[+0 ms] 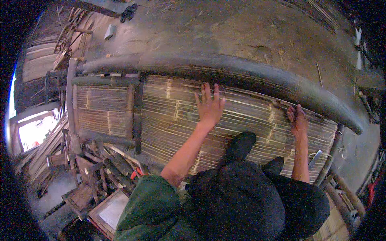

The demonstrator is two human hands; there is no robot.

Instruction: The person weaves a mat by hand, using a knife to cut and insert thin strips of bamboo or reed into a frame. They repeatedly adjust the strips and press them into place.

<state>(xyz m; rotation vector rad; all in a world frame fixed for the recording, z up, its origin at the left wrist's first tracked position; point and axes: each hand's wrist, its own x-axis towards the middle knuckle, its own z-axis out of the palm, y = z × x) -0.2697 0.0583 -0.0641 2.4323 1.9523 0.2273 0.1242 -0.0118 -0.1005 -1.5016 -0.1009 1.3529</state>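
A long bamboo bench or bed frame (225, 66) lies before me, its wide panel of split-bamboo slats (181, 132) bound across at intervals. My left hand (210, 107) is spread on the slats, fingertips toward the thick far bamboo pole. Farther right, my right hand (298, 121) is at the panel's far edge, its fingers slightly bent and apart; I make out nothing held in it. My dark-covered foot (242, 145) is on the slats between my arms. A narrow, pale blade-like piece (315, 159) lies right of my right forearm.
A smaller framed slat panel (102, 110) joins the bench at left. Short poles and wooden stools (90, 170) crowd the lower left, beside a pale-topped board (110, 211). Bamboo strips (42, 56) are piled at far left. A grey block (109, 31) lies on the dirt floor beyond.
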